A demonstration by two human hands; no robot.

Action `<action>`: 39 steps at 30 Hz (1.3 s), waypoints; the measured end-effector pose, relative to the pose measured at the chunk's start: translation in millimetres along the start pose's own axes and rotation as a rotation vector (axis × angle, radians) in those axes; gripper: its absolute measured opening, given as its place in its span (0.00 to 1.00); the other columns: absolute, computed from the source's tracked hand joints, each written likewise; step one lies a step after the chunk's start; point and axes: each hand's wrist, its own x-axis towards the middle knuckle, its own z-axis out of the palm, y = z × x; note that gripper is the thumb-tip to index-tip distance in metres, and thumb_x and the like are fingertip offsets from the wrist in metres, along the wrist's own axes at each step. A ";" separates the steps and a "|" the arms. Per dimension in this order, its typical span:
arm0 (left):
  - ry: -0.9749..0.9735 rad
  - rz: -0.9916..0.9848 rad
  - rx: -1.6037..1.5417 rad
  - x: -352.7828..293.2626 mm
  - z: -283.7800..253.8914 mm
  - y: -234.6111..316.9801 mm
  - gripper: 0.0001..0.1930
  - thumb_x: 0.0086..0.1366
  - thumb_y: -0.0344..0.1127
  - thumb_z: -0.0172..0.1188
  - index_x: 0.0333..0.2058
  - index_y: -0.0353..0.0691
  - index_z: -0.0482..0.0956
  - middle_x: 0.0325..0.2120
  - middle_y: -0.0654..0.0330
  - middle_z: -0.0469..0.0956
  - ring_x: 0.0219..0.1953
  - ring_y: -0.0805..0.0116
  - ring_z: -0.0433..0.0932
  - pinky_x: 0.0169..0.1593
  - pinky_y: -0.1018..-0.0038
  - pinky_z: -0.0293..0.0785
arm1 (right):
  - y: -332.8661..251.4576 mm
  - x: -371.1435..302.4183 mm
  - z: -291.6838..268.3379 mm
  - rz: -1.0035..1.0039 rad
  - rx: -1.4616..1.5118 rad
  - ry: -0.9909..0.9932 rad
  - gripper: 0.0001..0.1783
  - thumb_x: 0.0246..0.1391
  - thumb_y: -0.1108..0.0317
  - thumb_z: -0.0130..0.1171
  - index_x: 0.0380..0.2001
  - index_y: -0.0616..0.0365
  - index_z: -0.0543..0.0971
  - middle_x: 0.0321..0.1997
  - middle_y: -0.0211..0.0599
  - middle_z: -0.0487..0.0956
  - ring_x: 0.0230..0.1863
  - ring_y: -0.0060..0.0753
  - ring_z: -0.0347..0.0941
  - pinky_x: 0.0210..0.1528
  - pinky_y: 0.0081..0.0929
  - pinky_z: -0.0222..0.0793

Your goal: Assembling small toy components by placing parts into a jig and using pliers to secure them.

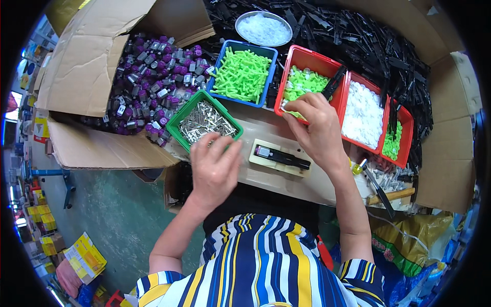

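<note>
My left hand [215, 166] is at the near edge of a green bin [175, 122] filled with small silver metal pins [204, 122]. Its fingers are curled together, and whatever they hold is hidden. Over the near corner of a red bin [280, 94] my right hand [318, 128] has thumb and forefinger drawn together; I cannot make out what is between them. Bright green and clear small parts [306, 84] lie in that bin. Between my hands, a cream fixture [258, 159] holds a black slim casing [289, 159] with a grey and purple piece at its left end.
A cardboard box [84, 66] of purple and grey parts [153, 77] stands left. A blue bin [217, 84] holds green sticks. Red bins with white discs [363, 112] and green bits [393, 143] sit right, before heaped black casings [353, 38]. A black-handled tool [379, 189] lies near right.
</note>
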 end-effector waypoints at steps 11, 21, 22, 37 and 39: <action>-0.065 -0.147 0.062 19.0 -10.8 -34.7 0.07 0.52 0.27 0.69 0.31 0.40 0.82 0.33 0.60 0.76 0.46 0.56 0.72 0.48 0.60 0.66 | 15.5 59.4 38.3 -0.119 -0.132 0.002 0.07 0.50 0.79 0.64 0.34 0.63 0.82 0.34 0.42 0.78 0.38 0.46 0.77 0.43 0.39 0.74; -0.033 -0.170 0.004 24.7 -10.5 -38.8 0.06 0.53 0.26 0.67 0.29 0.38 0.78 0.30 0.59 0.76 0.42 0.55 0.73 0.46 0.60 0.66 | 60.5 37.2 -13.8 0.063 -0.118 -0.208 0.05 0.54 0.78 0.63 0.35 0.66 0.83 0.33 0.43 0.80 0.35 0.39 0.80 0.37 0.33 0.76; -0.013 -0.173 -0.019 25.6 -10.6 -38.2 0.06 0.54 0.25 0.67 0.29 0.37 0.78 0.30 0.58 0.76 0.41 0.55 0.73 0.45 0.60 0.67 | 59.4 31.0 -15.4 0.038 -0.110 -0.272 0.05 0.52 0.78 0.63 0.34 0.65 0.83 0.33 0.44 0.78 0.36 0.44 0.79 0.39 0.37 0.75; 0.011 -0.353 -0.522 28.2 -17.9 -17.9 0.04 0.59 0.23 0.68 0.30 0.30 0.80 0.24 0.59 0.82 0.24 0.74 0.79 0.29 0.77 0.74 | 58.2 20.7 -11.3 0.035 -0.027 -0.337 0.05 0.51 0.74 0.64 0.30 0.66 0.81 0.31 0.43 0.78 0.37 0.42 0.78 0.41 0.38 0.73; -0.014 -0.398 -0.544 27.7 -16.8 -10.3 0.04 0.58 0.22 0.68 0.30 0.30 0.82 0.25 0.62 0.82 0.27 0.78 0.79 0.33 0.79 0.75 | 49.0 15.5 -12.5 0.133 0.077 -0.280 0.05 0.52 0.74 0.63 0.30 0.66 0.80 0.30 0.42 0.79 0.34 0.38 0.78 0.39 0.35 0.73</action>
